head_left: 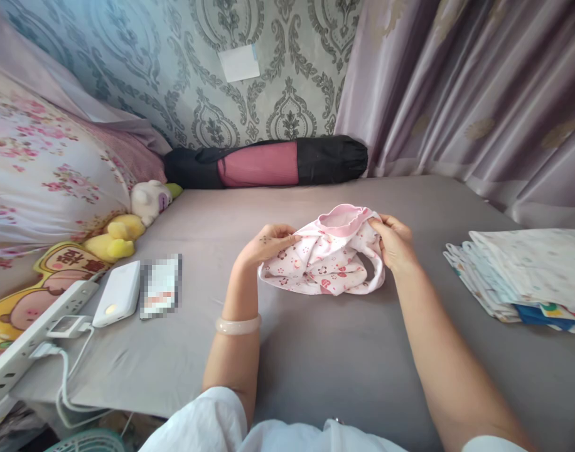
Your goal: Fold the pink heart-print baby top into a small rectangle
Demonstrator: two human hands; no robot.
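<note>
Between my hands hangs a small white shirt [322, 260] with a pink and red flower print and a pink ribbed neckline. My left hand [268, 243] pinches the garment at its left upper side, thumb over the cloth. At the pink neckline's right end, my right hand [395, 238] grips the fabric between thumb and fingers. The shirt is bunched, its lower part sagging in folds just over the grey sheet [325, 351]. A loop of cloth opens on its right side. The undersides of my fingers are partly hidden by the fabric.
Folded printed clothes [527, 276] lie stacked at the right. On the left are a white power bank [118, 294], a blurred-out packet [160, 285], a power strip [37, 339] with cables, and plush toys [149, 201]. A long black-and-pink bag [263, 163] lies along the wall.
</note>
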